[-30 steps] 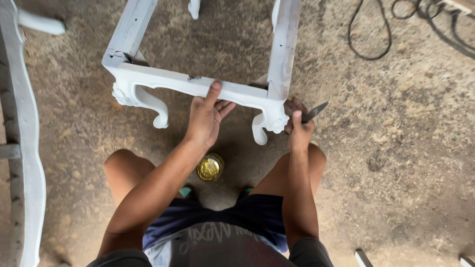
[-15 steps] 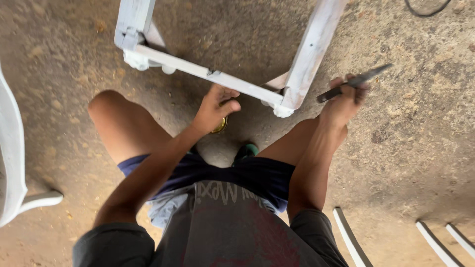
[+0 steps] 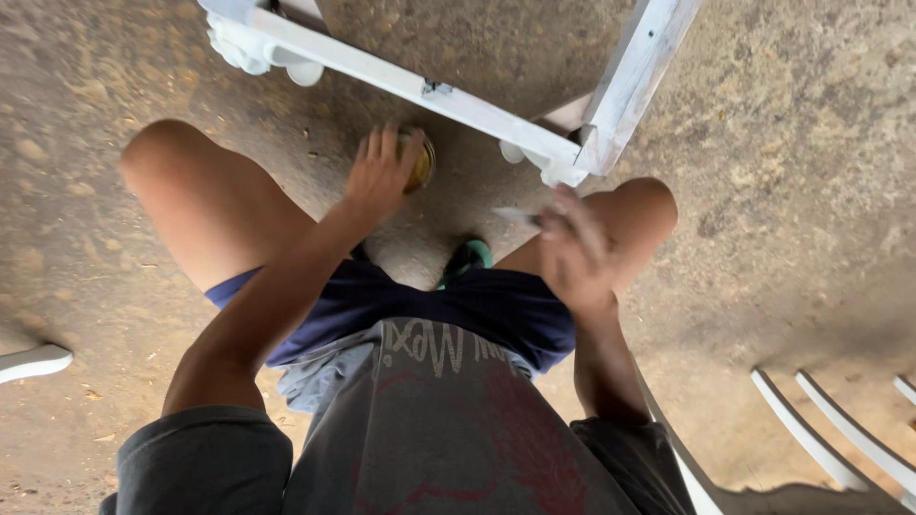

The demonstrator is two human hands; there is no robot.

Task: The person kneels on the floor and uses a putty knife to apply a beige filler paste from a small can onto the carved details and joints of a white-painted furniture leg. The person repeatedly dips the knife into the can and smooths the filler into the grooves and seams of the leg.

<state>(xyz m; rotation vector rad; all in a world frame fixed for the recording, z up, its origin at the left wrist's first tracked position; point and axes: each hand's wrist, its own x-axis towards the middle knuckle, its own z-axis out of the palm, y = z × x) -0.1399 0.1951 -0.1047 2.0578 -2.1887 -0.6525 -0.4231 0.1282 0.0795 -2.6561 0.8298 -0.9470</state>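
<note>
A white-painted wooden furniture frame (image 3: pixel 448 95) lies on the rough floor in front of my knees. My left hand (image 3: pixel 380 174) reaches under its rail with fingers spread, resting at a small round brass-coloured tin (image 3: pixel 421 162) on the floor; the hand hides part of the tin. My right hand (image 3: pixel 572 250) is blurred over my right knee, closed round a thin flat-bladed tool (image 3: pixel 515 217) whose pale tip points left. I am crouched, with blue shorts and a grey shirt filling the lower view.
More white furniture rails (image 3: pixel 830 434) lie at the lower right, and a white piece (image 3: pixel 33 362) at the left edge. Something green (image 3: pixel 468 256) sits on the floor between my legs. The floor (image 3: pixel 782 191) is rough concrete.
My left hand has left the white rail and dropped to the tin. My right hand has swung with the tool from beside the frame's corner back over my knee. The view tilted down.
</note>
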